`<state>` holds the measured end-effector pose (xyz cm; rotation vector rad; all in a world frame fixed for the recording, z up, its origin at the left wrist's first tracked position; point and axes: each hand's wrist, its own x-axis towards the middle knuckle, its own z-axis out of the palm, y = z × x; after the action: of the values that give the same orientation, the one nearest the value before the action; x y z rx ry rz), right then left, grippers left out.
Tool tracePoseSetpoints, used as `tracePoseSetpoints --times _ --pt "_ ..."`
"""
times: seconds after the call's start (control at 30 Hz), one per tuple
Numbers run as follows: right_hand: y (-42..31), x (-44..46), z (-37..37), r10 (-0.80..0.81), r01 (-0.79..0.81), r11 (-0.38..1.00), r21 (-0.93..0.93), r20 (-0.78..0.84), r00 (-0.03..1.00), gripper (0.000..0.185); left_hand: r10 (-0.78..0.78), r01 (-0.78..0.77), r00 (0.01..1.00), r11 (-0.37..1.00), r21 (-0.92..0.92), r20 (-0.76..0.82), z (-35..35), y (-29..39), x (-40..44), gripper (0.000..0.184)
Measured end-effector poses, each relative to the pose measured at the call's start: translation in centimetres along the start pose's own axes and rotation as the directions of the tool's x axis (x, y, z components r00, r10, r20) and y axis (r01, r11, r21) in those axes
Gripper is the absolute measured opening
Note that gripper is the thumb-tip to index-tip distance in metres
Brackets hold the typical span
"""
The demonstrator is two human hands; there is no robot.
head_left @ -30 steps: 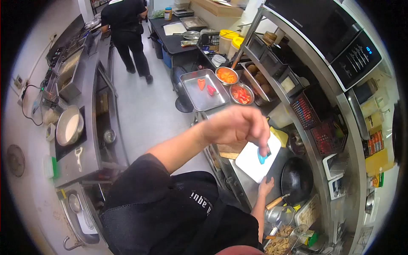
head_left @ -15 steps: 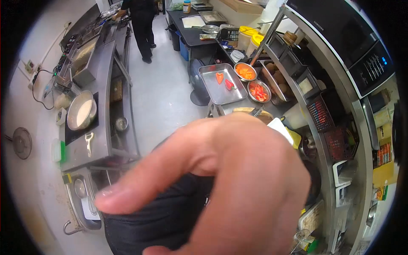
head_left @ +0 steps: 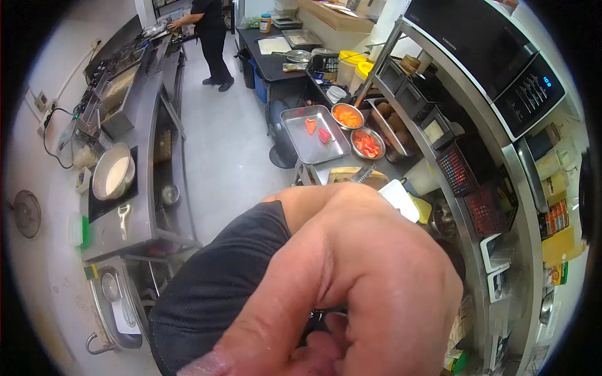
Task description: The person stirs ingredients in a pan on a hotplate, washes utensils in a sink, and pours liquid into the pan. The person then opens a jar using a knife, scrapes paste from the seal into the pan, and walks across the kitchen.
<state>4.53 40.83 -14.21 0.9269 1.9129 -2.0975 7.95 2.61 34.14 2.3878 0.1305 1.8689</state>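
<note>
My left hand looms large and close to the camera, bent back toward me from a dark sleeve. Its thumb stands apart from the index finger, the other fingers curl loosely beneath, and nothing shows between them. The bottom edge cuts off some fingertips. My right hand is out of view. Beyond the knuckles are a wooden board, partly hidden, and a white container. Farther off, a metal tray holds two red pepper pieces, beside bowls of orange pieces and red pepper pieces.
On the left counter are a pan of pale liquid and a white peeler. A sink sits below. Shelving with a microwave lines the right side. A person stands at the far counter.
My left hand has turned and moved down, its thumb now near the bottom edge, exposing more sleeve and the curled fingers. The view has shifted slightly. The far person has changed stance.
</note>
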Motion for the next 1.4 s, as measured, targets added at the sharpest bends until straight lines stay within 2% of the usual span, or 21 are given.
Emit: tracePoseSetpoints --times 0.1,0.17,0.37,0.67,0.8,0.83,0.87,0.93,0.97,1.03,1.07,1.1,1.13,1.17,1.27,1.4 --pt "0.4 -0.1 -0.6 -0.024 0.024 1.000 0.006 0.007 1.000 0.025 0.007 -0.007 1.000 1.000 -0.007 0.010 0.0 -0.6 0.1 0.047" --pt "0.9 0.0 -0.9 -0.105 0.106 0.994 -0.023 0.025 0.994 0.025 0.014 -0.014 1.000 1.000 -0.005 0.004 -0.2 -1.0 0.3 0.048" --pt "1.0 0.6 -1.4 -0.100 0.099 0.995 0.012 0.068 0.993 0.024 0.024 -0.024 1.000 0.999 -0.045 -0.016 -1.0 -2.3 1.3 0.054" --pt "2.1 1.2 -1.5 -0.173 0.172 0.985 0.023 0.032 0.984 0.024 0.101 -0.104 0.991 0.994 -0.033 -0.086 -0.3 -3.8 0.9 0.062" --pt "1.4 0.2 -1.4 -0.191 0.191 0.981 -0.046 -0.011 0.981 0.024 0.220 -0.210 0.945 0.975 0.068 -0.243 0.4 -5.5 1.0 0.067" --pt "0.8 -0.1 -1.0 -0.166 0.167 0.985 -0.035 0.010 0.986 0.024 0.310 -0.273 0.895 0.949 0.155 -0.321 0.9 -6.2 1.4 0.068" --pt "0.4 -0.3 -0.9 -0.142 0.143 0.989 -0.022 0.027 0.989 0.025 0.408 -0.316 0.844 0.903 0.293 -0.347 0.8 -6.6 1.9 0.058" --pt "0.9 0.1 -1.0 -0.142 0.142 0.990 -0.016 -0.006 0.990 0.026 0.492 -0.351 0.786 0.853 0.385 -0.374 0.0 -6.2 2.1 0.054" --pt "1.2 0.4 -0.9 -0.141 0.141 0.990 -0.027 -0.004 0.990 0.027 0.185 -0.032 0.949 0.863 0.504 -0.256 -1.2 -4.7 1.9 0.037" --pt "1.2 -0.2 -0.8 -0.144 0.144 0.989 -0.043 -0.015 0.989 0.027 -0.159 0.221 0.975 0.759 0.613 -0.154 -2.7 -4.4 2.1 0.022" --pt "1.1 -0.8 -0.8 -0.145 0.145 0.989 -0.043 -0.019 0.989 0.028 -0.400 0.447 0.890 0.661 0.603 -0.220 -3.1 -5.1 2.9 0.020" --pt "0.9 -1.5 -0.6 -0.146 0.145 0.988 -0.045 -0.024 0.989 0.028 -0.608 0.634 0.745 0.518 0.574 -0.274 -3.3 -5.8 3.7 0.018" --pt "0.6 -2.3 -0.5 -0.152 0.150 0.988 -0.043 -0.036 0.988 0.028 -0.707 0.653 0.657 0.360 0.666 -0.261 -3.6 -6.2 4.5 0.022" --pt "0.5 -3.4 -0.6 -0.154 0.152 0.988 -0.035 -0.056 0.987 0.028 -0.751 0.630 0.626 0.331 0.702 -0.208 -3.9 -6.9 4.8 0.022" --pt "-1.2 -6.2 -0.4 -0.181 0.187 0.982 0.037 -0.120 0.976 0.029 -0.759 0.519 0.651 0.449 0.728 0.004 -3.9 -9.3 4.4 0.022" --pt "-4.6 -12.6 -0.6 -0.143 0.186 0.965 0.185 -0.225 0.964 0.031 -0.669 0.429 0.713 0.651 0.626 0.208 -3.2 -12.4 3.5 0.024"
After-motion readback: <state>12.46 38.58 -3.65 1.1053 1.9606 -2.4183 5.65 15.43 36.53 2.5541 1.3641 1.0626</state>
